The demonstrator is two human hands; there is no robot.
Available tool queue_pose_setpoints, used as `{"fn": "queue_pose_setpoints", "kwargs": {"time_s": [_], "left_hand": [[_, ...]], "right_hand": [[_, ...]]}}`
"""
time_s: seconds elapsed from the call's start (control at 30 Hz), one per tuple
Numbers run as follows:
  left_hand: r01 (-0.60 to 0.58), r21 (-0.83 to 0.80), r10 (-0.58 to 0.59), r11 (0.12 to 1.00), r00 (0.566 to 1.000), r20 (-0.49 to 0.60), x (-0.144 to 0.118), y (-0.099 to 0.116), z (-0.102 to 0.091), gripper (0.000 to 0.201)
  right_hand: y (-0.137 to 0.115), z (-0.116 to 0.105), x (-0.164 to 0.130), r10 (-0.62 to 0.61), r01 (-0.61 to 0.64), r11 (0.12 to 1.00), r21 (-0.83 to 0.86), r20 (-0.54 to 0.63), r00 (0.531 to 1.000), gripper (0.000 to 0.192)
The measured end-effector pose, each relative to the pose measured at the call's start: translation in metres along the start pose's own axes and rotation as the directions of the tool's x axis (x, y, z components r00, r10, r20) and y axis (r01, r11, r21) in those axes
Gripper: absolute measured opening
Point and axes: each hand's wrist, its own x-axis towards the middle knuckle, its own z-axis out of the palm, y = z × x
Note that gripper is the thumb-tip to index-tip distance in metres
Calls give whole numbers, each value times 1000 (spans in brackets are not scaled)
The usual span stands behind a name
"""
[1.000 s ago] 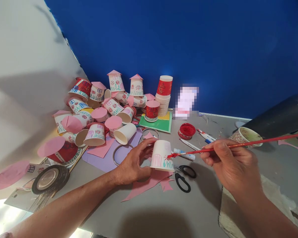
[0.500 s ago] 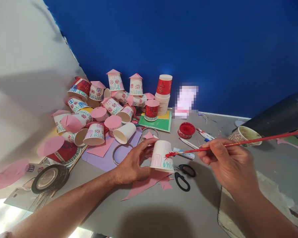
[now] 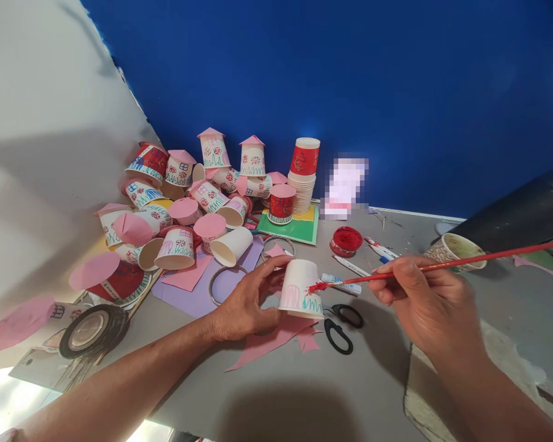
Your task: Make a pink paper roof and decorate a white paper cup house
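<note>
Nearest the camera, both forearms reach in over the grey desk [image 3: 281,393]. Left hand [image 3: 245,306]: its grip is closed around an upturned white paper cup [image 3: 300,287], thumb and fingers on the cup's left side, cup tilted slightly and held low over pink paper scraps [image 3: 276,341] at desk centre. Cup wall carries a pink door shape and green grass strokes near the rim.

Right hand [image 3: 431,304]: its grip is pinched narrow on a red-handled paintbrush [image 3: 442,266]; the handle runs up and right out of view. The red-loaded bristle tip touches the cup's right side wall.

Just beyond the cup: black scissors [image 3: 340,325] lie flat on the desk, right of the pink scraps. A glue tube [image 3: 341,282] and markers [image 3: 378,248] lie behind the brush. An open pot of red paint [image 3: 345,240] sits farther back. A used paper cup [image 3: 454,250] stands right of the hand.

Left side: a roll of black tape [image 3: 92,330], purple paper [image 3: 198,294] with two metal rings on it.

Farther back, against the blue wall [image 3: 350,80]: a heap of decorated cups with pink roofs [image 3: 188,190], some upright, many toppled. A stack of plain cups [image 3: 304,175] stands on green card [image 3: 295,230].
</note>
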Motion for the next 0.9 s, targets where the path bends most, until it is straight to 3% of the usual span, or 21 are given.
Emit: {"fn": "queue_pose_setpoints", "kwargs": {"time_s": [0.4, 0.7, 0.9], "left_hand": [[23, 129, -18, 991, 999, -40, 0, 10, 2, 84], [-4, 177, 5, 984, 1000, -7, 0, 8, 2, 79], [-12, 180, 14, 984, 1000, -11, 0, 10, 2, 78]], "right_hand": [[2, -2, -1, -55, 55, 998, -9, 4, 998, 31], [1, -1, -4, -52, 55, 998, -44, 74, 996, 31], [-1, -2, -4, -59, 62, 996, -61, 50, 997, 32]]}}
